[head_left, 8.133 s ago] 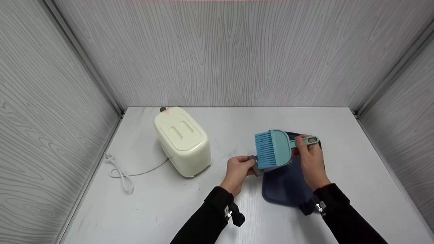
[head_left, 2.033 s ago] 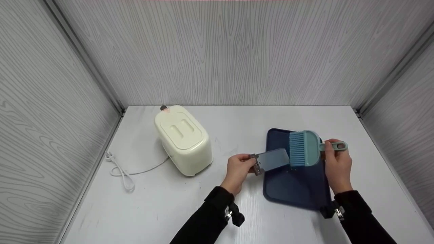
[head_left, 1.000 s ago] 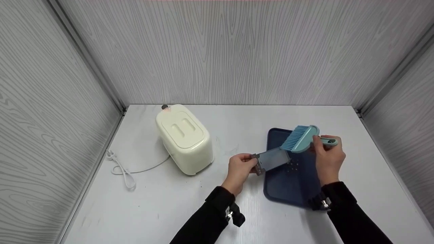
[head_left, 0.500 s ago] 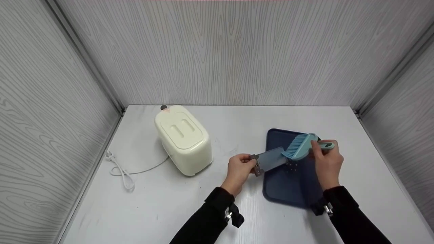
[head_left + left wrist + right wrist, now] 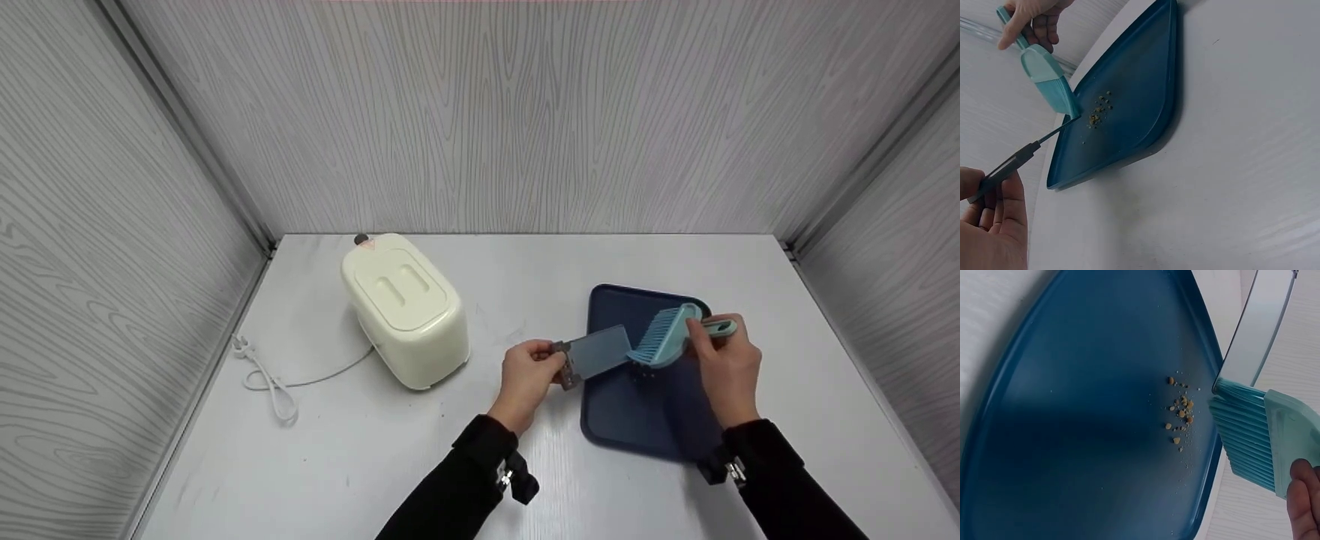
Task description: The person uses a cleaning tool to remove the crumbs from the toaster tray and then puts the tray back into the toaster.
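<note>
My left hand (image 5: 525, 379) pinches the grey end of a flat, thin crumb tray (image 5: 602, 352), whose free end reaches over the navy tray (image 5: 626, 424). In my right hand (image 5: 726, 367) is the handle of a turquoise hand brush (image 5: 670, 335). Its bristles (image 5: 1244, 433) touch the free end of the crumb tray and point down toward the navy tray. Brown and yellowish crumbs (image 5: 1184, 408) lie scattered on the navy tray beneath, partly hidden by the brush in the head view. In the left wrist view the crumb tray appears edge-on, tilted.
A cream toaster (image 5: 405, 307) with a lidded top stands to the left. Its white cord and plug (image 5: 274, 390) lie farther left on the white table (image 5: 375, 472). Wood-grained panels (image 5: 510, 120) enclose the back and sides.
Earlier the brush lay over the crumb tray; it has since swept off its free end, lifted, returned, and slid slightly down along that end. Crumbs have appeared on the navy tray. The left hand stays put.
</note>
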`<state>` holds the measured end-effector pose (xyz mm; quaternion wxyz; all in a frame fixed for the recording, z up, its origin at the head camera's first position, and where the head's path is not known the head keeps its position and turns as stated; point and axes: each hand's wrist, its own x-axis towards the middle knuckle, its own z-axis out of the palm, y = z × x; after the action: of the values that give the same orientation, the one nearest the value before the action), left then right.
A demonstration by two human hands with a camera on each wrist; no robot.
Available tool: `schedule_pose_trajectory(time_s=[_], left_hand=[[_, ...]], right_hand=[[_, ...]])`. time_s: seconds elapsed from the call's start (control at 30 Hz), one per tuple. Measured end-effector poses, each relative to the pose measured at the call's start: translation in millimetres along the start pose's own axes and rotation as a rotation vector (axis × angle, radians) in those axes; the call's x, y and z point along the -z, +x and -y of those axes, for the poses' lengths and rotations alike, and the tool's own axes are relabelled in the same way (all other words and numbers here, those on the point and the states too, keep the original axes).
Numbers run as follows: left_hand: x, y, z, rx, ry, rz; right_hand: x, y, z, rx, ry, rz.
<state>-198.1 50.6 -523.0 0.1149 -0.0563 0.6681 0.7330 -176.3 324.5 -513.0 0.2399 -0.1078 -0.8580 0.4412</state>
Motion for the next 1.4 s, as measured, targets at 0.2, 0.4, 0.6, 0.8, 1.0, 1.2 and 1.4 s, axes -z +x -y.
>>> schedule_pose_trajectory(time_s=[0.2, 0.4, 0.6, 0.8, 1.0, 1.2, 1.4], left_hand=[[-0.4, -0.5, 2.4, -0.016, 0.015, 0.003], [-0.4, -0.8, 2.9, -0.021, 0.0, 0.008], [-0.9, -0.5, 3.3, -0.018, -0.014, -0.001], [-1.3, -0.6, 4.4, -0.009, -0.03, -0.002], [-0.6, -1.3, 4.7, -0.016, -0.041, 0.009], [0.2, -2.0, 3.3, -0.014, -0.054, 0.011], [-0.2, -2.1, 3.6, 0.009, -0.046, 0.004]], right_hand=[[2, -2.1, 0, 0.079, -0.031, 0.004], [6, -1.2, -2, 0.073, -0.042, -0.017], [11, -1.0, -5, 0.06, -0.034, -0.046], [12, -0.1, 1, 0.013, 0.027, -0.092], [11, 1.9, 10, -0.047, 0.148, -0.106], [6, 2.1, 25, -0.079, 0.316, -0.071], [-5, 0.3, 43, -0.08, 0.477, -0.01]])
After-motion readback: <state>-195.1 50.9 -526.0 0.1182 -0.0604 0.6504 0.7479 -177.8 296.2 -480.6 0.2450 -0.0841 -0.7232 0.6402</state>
